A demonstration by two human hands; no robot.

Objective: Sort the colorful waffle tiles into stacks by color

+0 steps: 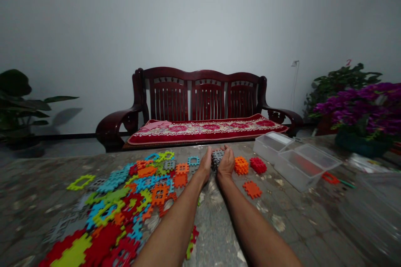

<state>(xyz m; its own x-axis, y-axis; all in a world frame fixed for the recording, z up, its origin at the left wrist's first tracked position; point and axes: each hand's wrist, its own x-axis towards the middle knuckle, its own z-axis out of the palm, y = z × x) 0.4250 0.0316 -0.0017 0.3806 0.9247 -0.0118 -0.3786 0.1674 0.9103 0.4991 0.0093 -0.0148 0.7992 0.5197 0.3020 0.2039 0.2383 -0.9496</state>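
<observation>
My left hand [205, 166] and my right hand [226, 162] are stretched out together at the far middle of the stone-patterned table [291, 221]. Between them they clasp a grey cube of interlocking plastic tiles [216, 158], fingers curled round its sides. Just right of my right hand stand an orange tile cube [241, 165] and a red tile cube [258, 165]. A single flat orange tile [252, 189] lies nearer to me, beside my right forearm.
A wide scatter of loose coloured tiles [125, 204] covers the table's left half. Clear plastic boxes [294, 159] stand at the right, a purple-flowered plant [366, 112] beyond. A dark wooden bench [203, 108] with a red cushion stands behind the table.
</observation>
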